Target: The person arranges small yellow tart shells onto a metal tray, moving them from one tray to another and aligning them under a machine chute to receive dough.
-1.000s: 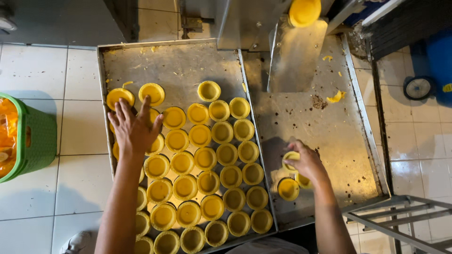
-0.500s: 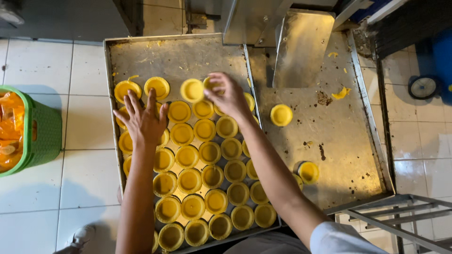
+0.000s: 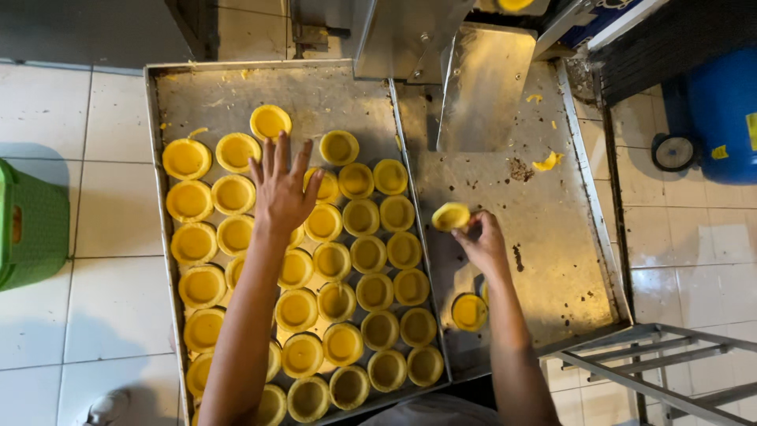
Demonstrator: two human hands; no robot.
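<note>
Tart shell [image 3: 451, 215], a small yellow pastry cup, sits pinched in the fingertips of the right hand [image 3: 482, 243], held tilted just above the steel work table [image 3: 552, 237], right of the tray's edge. The shell projects up and to the left of the fingers, its open mouth partly visible; thumb and fingers close narrowly on its rim. Another filled mould [image 3: 469, 312] rests on the table near the right wrist, apart from the hand. Left hand [image 3: 281, 193] lies flat and spread, palm down, over the baking tray [image 3: 236, 87], fingers splayed wide and holding nothing, resting on or just over the upper rows of shells [image 3: 371, 260]. Tray holds rows of similar yellow shells, packed close, upper strip bare metal with crumbs. A dough scrap [image 3: 547, 162] lies on the table farther back. Green basket [image 3: 31, 225] stands on the tiled floor at left; a blue wheeled drum [image 3: 714, 118] at right.
</note>
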